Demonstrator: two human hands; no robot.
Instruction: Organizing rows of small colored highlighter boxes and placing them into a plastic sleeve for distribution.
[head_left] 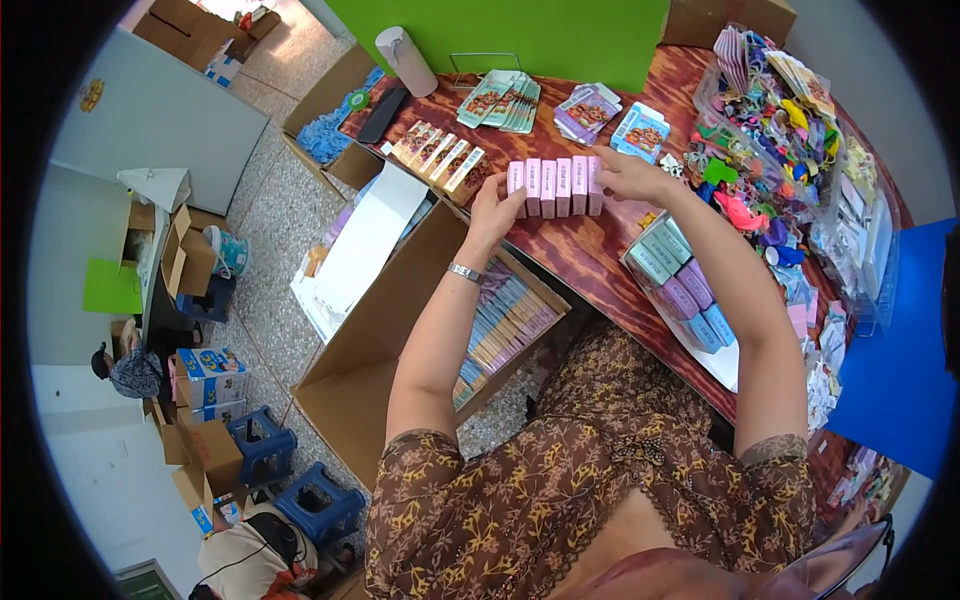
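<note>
Boxes in pink (548, 188) stood side by side in one short row on the red-brown table (560, 242), directly between my two hands. What mattered was the line of that row: it ran across me, left to right, while each box's own long side pointed away from my body. My left hand (495, 212) was at the left end, fingers and thumb against the outermost box; my right hand (628, 178) reached over to the opposite end and met the last box toward its far side. Neither hand was nearer, since each bordered its own end. Together they spanned the row, set apart by just its length; whether either one had closed on a single box or merely lay against it, I could not tell. Just left of my left hand lay yellow-and-brown boxes (440, 158), in a slanting row. Beyond my right hand sat a blue card stack (640, 132); green, purple and blue boxes (686, 293) rested nearer my body, to the right of the row.
</note>
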